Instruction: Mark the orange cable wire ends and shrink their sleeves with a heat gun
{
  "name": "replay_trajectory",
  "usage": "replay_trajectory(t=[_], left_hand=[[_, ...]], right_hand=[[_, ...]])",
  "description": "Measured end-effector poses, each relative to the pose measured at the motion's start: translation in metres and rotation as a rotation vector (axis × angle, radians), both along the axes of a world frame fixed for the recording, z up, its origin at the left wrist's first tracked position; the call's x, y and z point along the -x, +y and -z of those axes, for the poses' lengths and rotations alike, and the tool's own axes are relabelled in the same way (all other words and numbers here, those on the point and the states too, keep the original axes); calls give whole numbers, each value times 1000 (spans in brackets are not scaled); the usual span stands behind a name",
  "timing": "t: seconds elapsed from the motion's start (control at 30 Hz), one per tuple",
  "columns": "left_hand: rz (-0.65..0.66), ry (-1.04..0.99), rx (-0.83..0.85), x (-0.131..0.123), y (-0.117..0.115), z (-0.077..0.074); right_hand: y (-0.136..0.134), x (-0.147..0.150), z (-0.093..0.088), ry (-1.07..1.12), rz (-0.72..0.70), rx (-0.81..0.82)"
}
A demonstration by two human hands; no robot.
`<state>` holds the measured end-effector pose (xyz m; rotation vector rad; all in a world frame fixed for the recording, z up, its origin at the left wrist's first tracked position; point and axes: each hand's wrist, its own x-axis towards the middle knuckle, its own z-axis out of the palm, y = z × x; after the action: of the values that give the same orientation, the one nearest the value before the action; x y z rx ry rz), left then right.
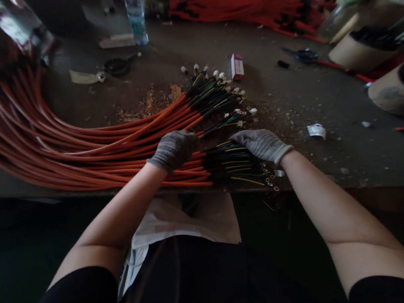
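Many orange cables (85,153) lie under the curled left hand (175,150), the half-closed right hand (261,145) at thin wires (239,161), grips unclear; wire-handling seems underway, next needing delicacy.

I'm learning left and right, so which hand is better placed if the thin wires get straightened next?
Probably the right hand: it is right beside the thin wires. The left hand is farther back, over the orange cables, so it might be better for steadying those.
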<state>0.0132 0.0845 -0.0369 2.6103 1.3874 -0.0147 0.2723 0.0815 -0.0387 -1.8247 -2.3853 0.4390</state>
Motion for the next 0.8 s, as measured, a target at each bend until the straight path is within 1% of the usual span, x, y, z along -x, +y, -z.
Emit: replay_trajectory(t=[0.03, 0.07, 0.13, 0.17, 0.23, 0.3, 0.37, 0.43, 0.53, 0.63, 0.7, 0.8], left_hand=[[-47, 43, -9, -5, 5, -2], [-85, 80, -12, -10, 10, -2], [-126, 125, 4, -21, 18, 1], [-125, 130, 14, -25, 22, 3], [-102, 103, 31, -29, 25, 6], [-103, 62, 40, -27, 25, 9], [-129, 8, 21, -21, 22, 13], [-155, -79, 8, -14, 18, 20], [-151, -335, 52, -4, 12, 32], [-117, -585, 81, 1, 11, 44], [-83, -667, 75, 1, 13, 50], [-41, -711, 58, 0, 16, 55]], right_hand=[[5, 2, -2, -10, 7, 10], [10, 8, -5, -40, -9, -21], [22, 30, -10, -175, -85, -121], [27, 42, -11, -271, -126, -143], [37, 64, -13, -450, -192, -121], [42, 74, -11, -525, -236, -99], [42, 71, -9, -501, -274, -130], [36, 61, -5, -459, -274, -177], [21, 49, 0, -454, -216, -247], [8, 48, 3, -476, -208, -306], [3, 50, 3, -474, -220, -336], [1, 53, 3, -444, -239, -349]])
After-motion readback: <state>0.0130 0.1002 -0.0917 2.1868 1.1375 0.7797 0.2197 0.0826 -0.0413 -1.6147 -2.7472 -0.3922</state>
